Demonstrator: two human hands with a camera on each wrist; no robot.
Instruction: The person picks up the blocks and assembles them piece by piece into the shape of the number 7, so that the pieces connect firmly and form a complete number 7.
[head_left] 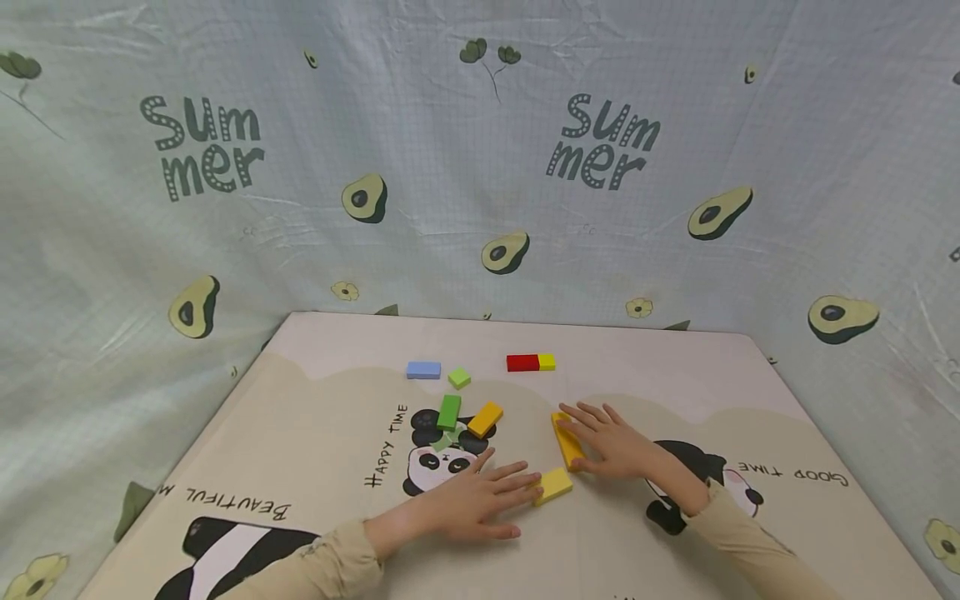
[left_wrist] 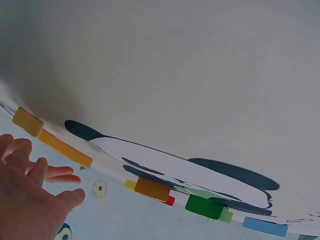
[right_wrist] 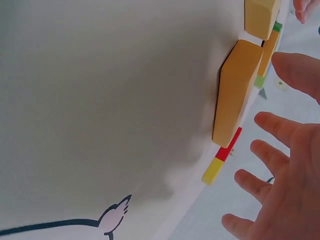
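Note:
My left hand (head_left: 480,502) lies palm down with its fingers spread, its fingertips at the left end of a light yellow block (head_left: 554,487). My right hand (head_left: 615,443) is over the right side of a long orange block (head_left: 567,446), fingers stretched out. In the right wrist view, the fingers of the right hand (right_wrist: 285,165) stand apart from the orange block (right_wrist: 237,95). The yellow block (right_wrist: 260,17) sits close to one end of it. In the left wrist view, the left hand (left_wrist: 35,195) is beside the yellow block (left_wrist: 27,121); contact cannot be made out.
Farther back lie a green block (head_left: 449,412), a smaller orange block (head_left: 486,420), a light green cube (head_left: 459,378) and a blue block (head_left: 423,370). A red block (head_left: 522,363) touches a bright yellow one (head_left: 547,362). Behind the panda-print table (head_left: 315,433) hangs a patterned curtain (head_left: 420,125).

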